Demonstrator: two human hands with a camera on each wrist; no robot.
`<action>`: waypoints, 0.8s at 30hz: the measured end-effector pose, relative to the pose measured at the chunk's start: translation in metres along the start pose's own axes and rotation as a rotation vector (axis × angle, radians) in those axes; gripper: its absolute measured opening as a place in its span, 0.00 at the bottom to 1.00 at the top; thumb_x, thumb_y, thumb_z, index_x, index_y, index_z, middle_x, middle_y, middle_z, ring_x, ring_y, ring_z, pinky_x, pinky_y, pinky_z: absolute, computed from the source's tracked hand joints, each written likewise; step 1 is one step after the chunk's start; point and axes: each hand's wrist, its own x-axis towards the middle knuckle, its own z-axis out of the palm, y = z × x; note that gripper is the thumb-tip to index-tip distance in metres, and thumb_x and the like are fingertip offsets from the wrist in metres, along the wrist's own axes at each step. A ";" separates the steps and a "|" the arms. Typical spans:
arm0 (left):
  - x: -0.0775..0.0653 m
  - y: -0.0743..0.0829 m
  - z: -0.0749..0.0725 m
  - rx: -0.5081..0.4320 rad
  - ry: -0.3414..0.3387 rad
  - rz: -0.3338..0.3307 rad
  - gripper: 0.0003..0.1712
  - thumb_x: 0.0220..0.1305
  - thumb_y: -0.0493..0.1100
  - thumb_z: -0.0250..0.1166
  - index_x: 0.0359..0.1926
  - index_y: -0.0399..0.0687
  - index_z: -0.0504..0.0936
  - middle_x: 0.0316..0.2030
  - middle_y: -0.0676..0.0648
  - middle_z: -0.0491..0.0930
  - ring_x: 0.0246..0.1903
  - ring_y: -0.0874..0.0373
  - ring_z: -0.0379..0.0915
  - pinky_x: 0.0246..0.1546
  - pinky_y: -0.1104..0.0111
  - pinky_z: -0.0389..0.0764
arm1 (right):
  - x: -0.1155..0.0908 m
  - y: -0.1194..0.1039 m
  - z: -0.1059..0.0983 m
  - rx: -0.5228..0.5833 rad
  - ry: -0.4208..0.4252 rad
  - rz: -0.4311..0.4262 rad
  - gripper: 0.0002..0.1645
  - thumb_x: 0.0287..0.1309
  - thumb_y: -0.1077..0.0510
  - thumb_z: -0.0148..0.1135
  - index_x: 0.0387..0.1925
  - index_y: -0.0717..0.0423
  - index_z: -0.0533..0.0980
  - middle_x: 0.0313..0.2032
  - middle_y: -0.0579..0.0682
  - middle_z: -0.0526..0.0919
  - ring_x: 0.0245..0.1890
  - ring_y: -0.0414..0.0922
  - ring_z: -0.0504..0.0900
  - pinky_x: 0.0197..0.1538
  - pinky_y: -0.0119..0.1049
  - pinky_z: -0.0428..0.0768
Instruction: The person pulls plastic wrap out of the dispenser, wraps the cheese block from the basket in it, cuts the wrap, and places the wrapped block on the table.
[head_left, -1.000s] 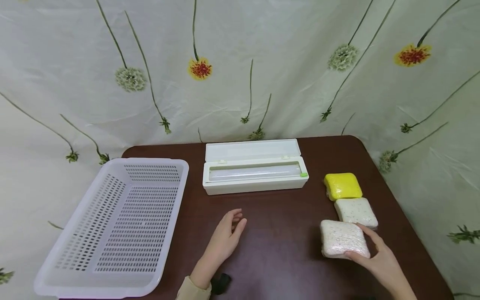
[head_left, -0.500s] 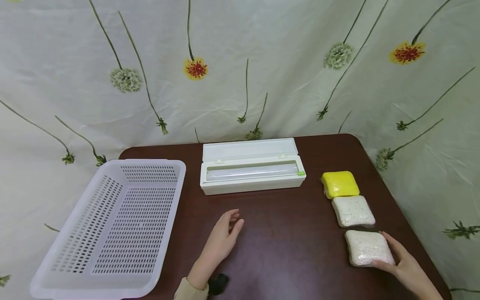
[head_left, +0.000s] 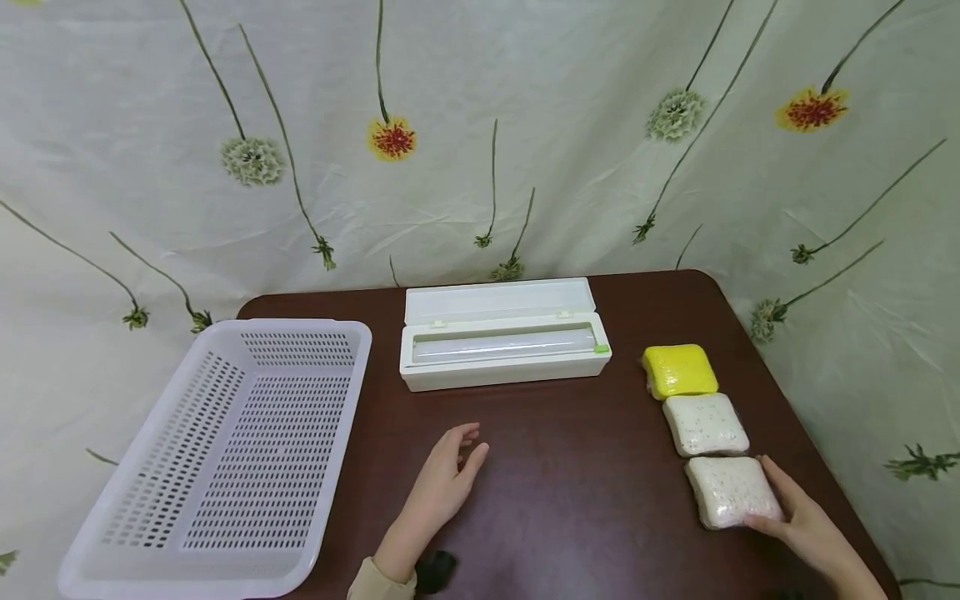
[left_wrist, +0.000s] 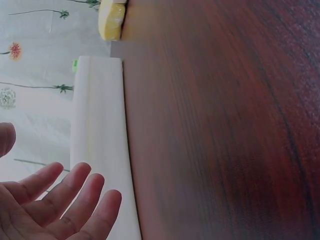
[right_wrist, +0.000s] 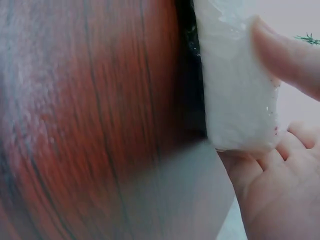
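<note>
My right hand grips the right end of a white speckled block wrapped in clear film, thumb on its near side. The right wrist view shows the wrapped block between thumb and fingers, at the table surface. A second white speckled block lies just behind it, and beyond that a yellow wrapped block; the three form a row. Over the middle of the table, my left hand holds nothing, its fingers loosely bent. In the left wrist view, that hand is palm-up in frame, near a white box.
A white dispenser box with its lid up and a roll of clear film inside stands at the back of the dark table. On the left sits a white perforated basket. A flower-printed cloth hangs behind.
My right hand has carried the white speckled block rightward and down to the table, then slid it slightly back against the second white block. The left hand has stayed nearly still.
</note>
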 end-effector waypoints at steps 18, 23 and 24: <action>-0.004 0.001 0.005 0.017 0.004 -0.004 0.27 0.74 0.54 0.55 0.63 0.40 0.72 0.58 0.43 0.76 0.57 0.48 0.73 0.54 0.54 0.78 | 0.004 -0.011 -0.004 -0.093 -0.033 0.087 0.62 0.61 0.54 0.66 0.72 0.77 0.33 0.69 0.83 0.40 0.70 0.77 0.44 0.73 0.34 0.61; -0.005 0.005 0.007 0.057 -0.009 -0.003 0.27 0.73 0.55 0.55 0.63 0.40 0.71 0.58 0.42 0.76 0.59 0.47 0.72 0.56 0.52 0.76 | -0.008 -0.034 0.000 -0.288 -0.015 0.046 0.59 0.59 0.56 0.66 0.69 0.83 0.37 0.65 0.86 0.47 0.64 0.81 0.50 0.60 0.74 0.60; -0.005 0.006 0.008 0.063 -0.009 0.000 0.28 0.73 0.54 0.55 0.63 0.40 0.71 0.58 0.42 0.76 0.59 0.46 0.72 0.56 0.51 0.76 | -0.009 -0.042 0.003 -0.313 0.001 0.023 0.57 0.59 0.56 0.66 0.69 0.83 0.40 0.64 0.86 0.48 0.63 0.81 0.51 0.59 0.75 0.61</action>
